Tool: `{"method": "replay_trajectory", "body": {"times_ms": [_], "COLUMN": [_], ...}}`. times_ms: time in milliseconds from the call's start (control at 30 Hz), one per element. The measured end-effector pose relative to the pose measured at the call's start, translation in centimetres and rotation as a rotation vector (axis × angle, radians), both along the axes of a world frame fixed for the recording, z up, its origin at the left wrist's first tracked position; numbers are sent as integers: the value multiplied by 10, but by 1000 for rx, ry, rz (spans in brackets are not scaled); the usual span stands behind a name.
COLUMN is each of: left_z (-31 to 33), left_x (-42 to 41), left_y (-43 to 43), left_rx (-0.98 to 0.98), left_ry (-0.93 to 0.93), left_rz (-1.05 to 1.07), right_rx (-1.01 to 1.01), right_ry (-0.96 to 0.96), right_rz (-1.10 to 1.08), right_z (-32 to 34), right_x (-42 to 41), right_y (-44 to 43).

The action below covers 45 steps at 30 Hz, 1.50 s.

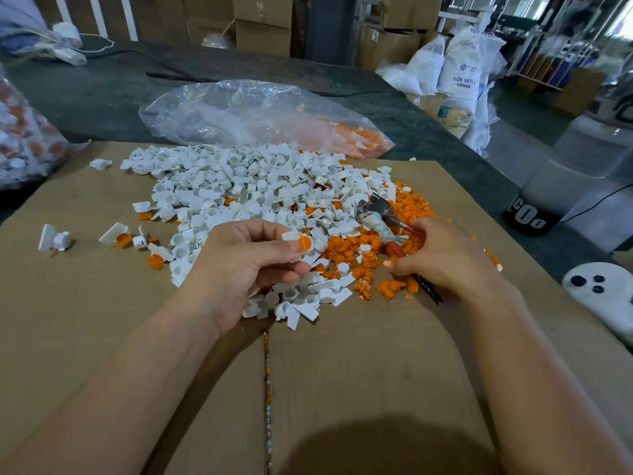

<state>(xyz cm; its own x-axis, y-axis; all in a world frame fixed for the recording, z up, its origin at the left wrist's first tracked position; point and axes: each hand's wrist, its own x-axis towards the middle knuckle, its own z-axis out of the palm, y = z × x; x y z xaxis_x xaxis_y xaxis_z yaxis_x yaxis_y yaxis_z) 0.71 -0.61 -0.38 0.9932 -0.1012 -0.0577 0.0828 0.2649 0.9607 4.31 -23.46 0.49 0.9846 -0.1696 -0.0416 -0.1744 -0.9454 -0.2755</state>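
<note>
A big heap of small white plastic parts (239,186) lies on a sheet of brown cardboard (359,354), with a heap of small orange plastic caps (373,245) at its right side. My left hand (246,265) pinches a white part with an orange cap (303,242) between thumb and fingertips, just above the near edge of the white heap. My right hand (445,255) is curled around the red handle of a small metal hammer (380,209), whose worn head lies on the parts.
A clear plastic bag (260,114) holding orange caps lies behind the heap. Another bag of mixed parts (24,142) sits far left. A white round object with dark dots (603,289) lies right. Loose parts (54,238) are scattered left. Cartons and white sacks (459,70) stand behind.
</note>
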Motion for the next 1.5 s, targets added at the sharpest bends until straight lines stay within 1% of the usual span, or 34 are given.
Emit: {"method": "replay_trajectory", "body": {"times_ms": [100, 167, 333, 400, 467, 567, 733, 1133, 1500], "left_z": [-1, -2, -5, -5, -5, -5, -6, -6, -7], "left_x": [1, 2, 3, 3, 3, 5, 9, 7, 7], "left_y": [1, 0, -2, -4, -4, -3, -1, -2, -6], "left_rx": [-15, -22, -22, -26, -41, -85, -134, -127, -223], "left_ry": [5, 15, -7, -36, -63, -79, -87, -153, -162], "left_rz": [-1, -8, 46, 90, 148, 223, 275, 281, 246], "right_rx": [23, 39, 186, 179, 156, 119, 7, 75, 178], "right_ry": [-75, -115, -392, -495, -528, -458, -339, -186, -152], "right_rz": [-36, -18, 92, 172, 287, 432, 529, 583, 615], "right_z": [4, 5, 12, 15, 17, 12, 4, 3, 8], "right_x": [-1, -1, -9, -14, -19, -22, -28, -33, -38], "right_y": [1, 1, 6, 10, 18, 31, 43, 49, 52]}}
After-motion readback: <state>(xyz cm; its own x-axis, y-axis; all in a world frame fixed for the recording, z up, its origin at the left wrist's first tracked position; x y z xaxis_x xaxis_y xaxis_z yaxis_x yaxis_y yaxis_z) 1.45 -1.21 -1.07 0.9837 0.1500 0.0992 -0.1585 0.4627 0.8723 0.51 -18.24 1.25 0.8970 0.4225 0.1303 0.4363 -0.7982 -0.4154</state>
